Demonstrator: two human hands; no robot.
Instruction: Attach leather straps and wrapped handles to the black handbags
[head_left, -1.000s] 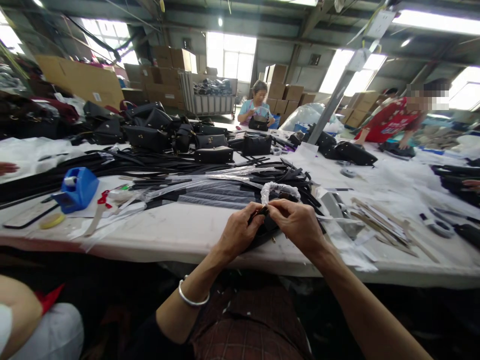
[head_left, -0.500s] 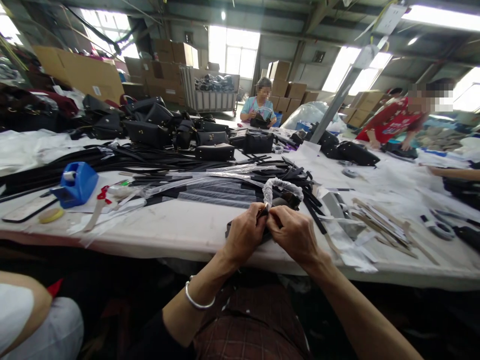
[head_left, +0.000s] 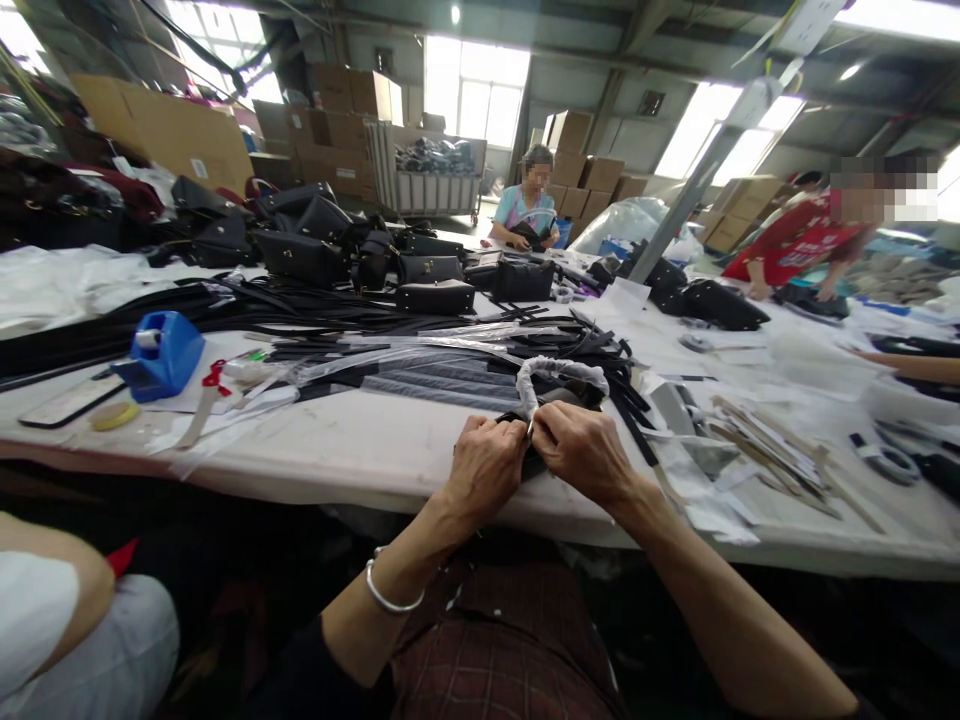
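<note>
My left hand [head_left: 486, 465] and my right hand [head_left: 585, 450] meet at the near edge of the white table [head_left: 360, 455], both pinched on a small black bag [head_left: 559, 405] lying there. Its curved handle [head_left: 559, 372] is wrapped in white paper and arches up just beyond my fingers. A silver bangle [head_left: 386, 595] circles my left wrist. Most of the bag is hidden behind my hands.
Black straps [head_left: 300, 320] and clear plastic sleeves [head_left: 420, 375] lie beyond the bag. A blue tape dispenser [head_left: 161, 352] and red scissors [head_left: 210, 385] sit at left. Finished black bags [head_left: 300, 255] stand farther back. Paper strips [head_left: 757, 440] lie right. Two people work across the table; another sits at my left.
My hands have dropped slightly toward the table edge and closed in tighter on the bag. The wrapped handle sits a little lower and closer to my fingers.
</note>
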